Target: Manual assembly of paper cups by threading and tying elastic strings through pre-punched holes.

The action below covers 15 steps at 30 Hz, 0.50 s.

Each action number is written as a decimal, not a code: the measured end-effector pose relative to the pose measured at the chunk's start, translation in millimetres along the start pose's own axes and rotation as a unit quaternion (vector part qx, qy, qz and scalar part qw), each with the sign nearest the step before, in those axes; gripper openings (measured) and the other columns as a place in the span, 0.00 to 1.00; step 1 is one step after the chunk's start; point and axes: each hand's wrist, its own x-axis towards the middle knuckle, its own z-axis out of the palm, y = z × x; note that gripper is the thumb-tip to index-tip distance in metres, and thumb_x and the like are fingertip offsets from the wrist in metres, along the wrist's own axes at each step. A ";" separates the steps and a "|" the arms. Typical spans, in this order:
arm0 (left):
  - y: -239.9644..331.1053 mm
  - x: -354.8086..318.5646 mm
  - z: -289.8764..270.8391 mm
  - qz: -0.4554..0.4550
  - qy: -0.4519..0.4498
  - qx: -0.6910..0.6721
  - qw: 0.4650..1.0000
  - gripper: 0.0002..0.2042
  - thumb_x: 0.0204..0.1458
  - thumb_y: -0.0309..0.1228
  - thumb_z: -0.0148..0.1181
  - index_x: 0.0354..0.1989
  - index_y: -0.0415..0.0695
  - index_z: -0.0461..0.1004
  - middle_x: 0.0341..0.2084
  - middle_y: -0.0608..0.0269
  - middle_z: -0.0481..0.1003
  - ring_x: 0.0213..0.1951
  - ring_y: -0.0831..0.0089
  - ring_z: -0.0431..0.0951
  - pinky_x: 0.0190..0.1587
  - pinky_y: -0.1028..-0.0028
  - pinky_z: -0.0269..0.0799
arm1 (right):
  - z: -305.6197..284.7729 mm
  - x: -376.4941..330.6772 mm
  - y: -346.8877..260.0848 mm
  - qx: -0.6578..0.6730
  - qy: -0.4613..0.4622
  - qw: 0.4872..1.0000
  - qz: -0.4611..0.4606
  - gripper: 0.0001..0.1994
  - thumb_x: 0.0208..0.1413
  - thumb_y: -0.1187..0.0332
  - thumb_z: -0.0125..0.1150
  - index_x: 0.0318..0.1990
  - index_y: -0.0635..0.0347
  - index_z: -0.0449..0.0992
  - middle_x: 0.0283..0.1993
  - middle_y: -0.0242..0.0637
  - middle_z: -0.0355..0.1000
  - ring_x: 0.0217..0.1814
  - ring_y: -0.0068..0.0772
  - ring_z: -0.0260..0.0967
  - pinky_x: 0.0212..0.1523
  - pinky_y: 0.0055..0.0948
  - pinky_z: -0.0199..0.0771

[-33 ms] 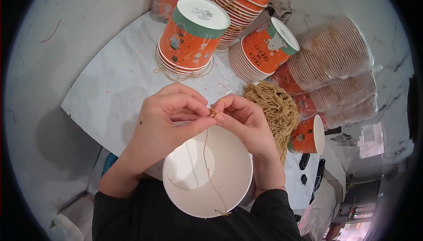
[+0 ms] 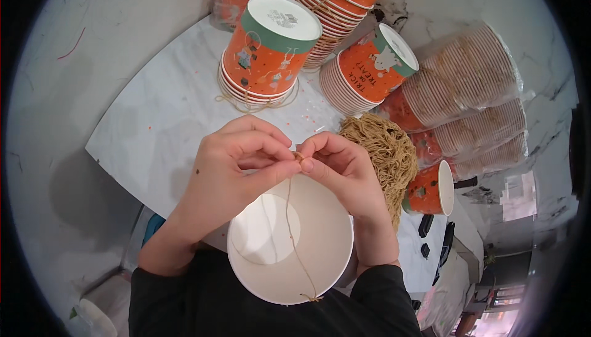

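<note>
A white-lined paper bucket (image 2: 323, 238) rests against my body with its mouth facing up at me. Tan twine (image 2: 290, 214) crosses that mouth, knotted near the rim closest to me and running up to my fingers at the far rim. My left hand (image 2: 243, 158) pinches the twine between thumb and fingertips. Tips touching it, my right hand (image 2: 338, 167) pinches the same bit of twine from the other side. The fingers mostly hide the twine's end there. Just right of my right hand lies a heap of tan twine (image 2: 385, 155).
Upside-down orange-and-green buckets (image 2: 265, 60) stand nested on the marble-patterned table (image 2: 144, 127), with another stack (image 2: 369, 69) beside them. Plastic-wrapped bucket stacks (image 2: 465, 75) lie at the right. A single orange cup (image 2: 428, 190) is on its side near small black objects (image 2: 425, 226).
</note>
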 end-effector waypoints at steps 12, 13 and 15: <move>-0.7 4.2 -4.0 -0.012 -0.007 -0.013 1.000 0.03 0.51 0.12 0.63 0.32 0.32 0.78 0.43 0.58 0.75 0.38 0.78 0.81 0.41 0.80 0.80 | 10.4 -0.7 -2.3 -0.149 0.038 0.981 -0.117 0.13 0.53 0.75 0.71 0.45 0.62 0.76 0.40 0.28 0.76 0.47 0.19 0.72 0.57 0.24 0.67; 0.2 3.3 -4.5 -0.013 -0.013 -0.013 1.000 0.03 0.51 0.12 0.63 0.32 0.32 0.78 0.42 0.58 0.75 0.38 0.78 0.80 0.42 0.80 0.79 | 12.8 -1.6 -3.4 -0.165 0.054 0.977 -0.125 0.14 0.52 0.76 0.71 0.45 0.63 0.76 0.40 0.28 0.76 0.47 0.20 0.72 0.57 0.24 0.67; 0.6 1.7 -6.6 -0.016 -0.008 -0.015 1.000 0.03 0.50 0.12 0.63 0.31 0.32 0.78 0.42 0.58 0.75 0.38 0.78 0.80 0.42 0.80 0.79 | 16.9 -2.7 -3.0 -0.173 0.068 0.973 -0.136 0.13 0.52 0.76 0.70 0.44 0.63 0.76 0.39 0.29 0.76 0.46 0.20 0.72 0.55 0.24 0.68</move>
